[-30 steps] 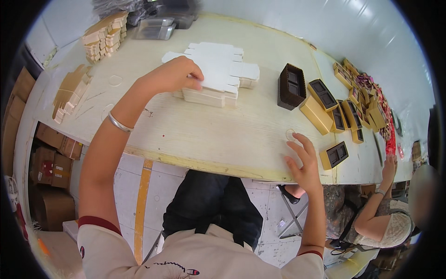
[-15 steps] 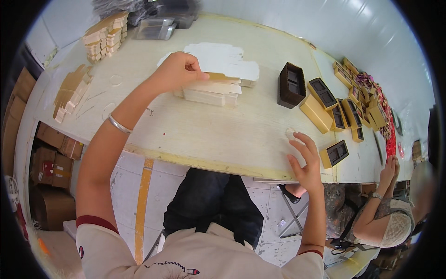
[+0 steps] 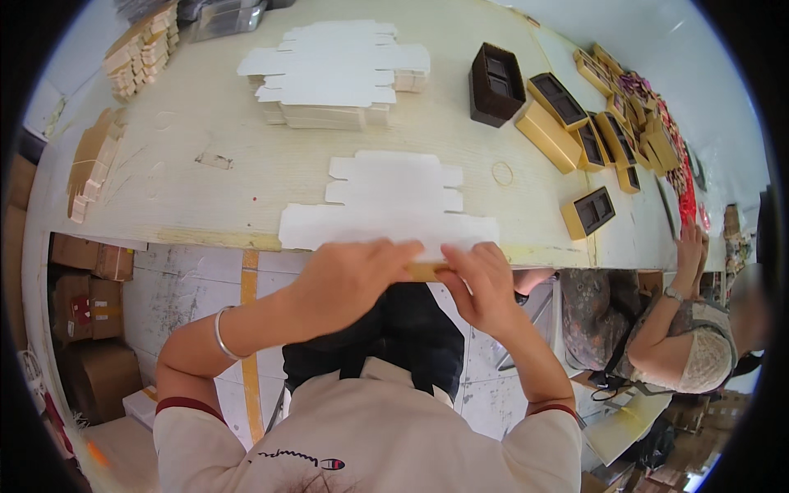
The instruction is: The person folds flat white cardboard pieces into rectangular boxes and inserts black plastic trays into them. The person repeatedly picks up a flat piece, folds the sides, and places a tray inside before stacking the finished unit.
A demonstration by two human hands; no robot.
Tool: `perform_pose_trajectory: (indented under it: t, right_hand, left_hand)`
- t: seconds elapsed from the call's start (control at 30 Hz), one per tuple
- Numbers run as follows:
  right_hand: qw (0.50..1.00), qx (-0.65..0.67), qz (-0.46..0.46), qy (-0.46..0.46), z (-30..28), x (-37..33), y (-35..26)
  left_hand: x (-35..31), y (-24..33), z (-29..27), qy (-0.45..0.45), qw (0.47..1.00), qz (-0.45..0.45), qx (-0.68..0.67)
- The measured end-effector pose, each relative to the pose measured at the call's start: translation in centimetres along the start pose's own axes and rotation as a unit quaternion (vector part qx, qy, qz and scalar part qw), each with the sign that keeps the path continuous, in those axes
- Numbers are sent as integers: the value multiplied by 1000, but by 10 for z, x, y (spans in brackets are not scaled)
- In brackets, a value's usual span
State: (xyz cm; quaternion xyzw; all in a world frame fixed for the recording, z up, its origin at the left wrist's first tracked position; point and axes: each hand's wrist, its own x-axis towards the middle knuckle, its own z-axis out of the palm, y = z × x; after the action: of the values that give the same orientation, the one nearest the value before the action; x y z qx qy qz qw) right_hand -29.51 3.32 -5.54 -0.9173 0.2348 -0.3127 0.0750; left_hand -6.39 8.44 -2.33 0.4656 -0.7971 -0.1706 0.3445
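Note:
A flat die-cut box blank [image 3: 386, 197], white side up, lies at the table's front edge. Along its near side a gold strip shows where the card bends over the edge. My left hand [image 3: 353, 281] is closed on that near side, fingertips on the card. Close beside it, my right hand [image 3: 486, 287] pinches the same strip between thumb and fingers. Beyond this blank sits a stack of similar white blanks [image 3: 329, 70]. The blank's nearest part is partly hidden behind my hands.
Right of the stack stand nested dark brown trays [image 3: 496, 86]. Gold boxes with dark inserts [image 3: 559, 100] cluster further right, one gold box [image 3: 588, 214] nearer me. Folded card stacks [image 3: 92, 160] lie at the left. Another person's hands [image 3: 692, 245] rest by red material on the right.
My left hand has come from the stack to the front edge, and a blank now lies there. My right hand has moved left onto its near side. The view has shifted too.

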Motion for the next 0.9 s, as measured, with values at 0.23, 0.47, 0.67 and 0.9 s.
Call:
perform_pose_trajectory:
  t: [0.23, 0.47, 0.67, 0.9]
  right_hand:
    - [994, -101, -38, 32, 15, 11, -6]
    - [995, -66, -67, -21, 19, 17, -1]
    - [975, 32, 126, -178, 8, 62, 1]
    - [910, 247, 257, -210, -5, 69, -4]
  left_hand:
    - [11, -20, 12, 23, 977, 75, 198]
    - [-10, -27, 9, 4, 979, 79, 186]
    - [19, -43, -7, -63, 988, -8, 139]
    - [-2, 1, -4, 5, 977, -127, 169]
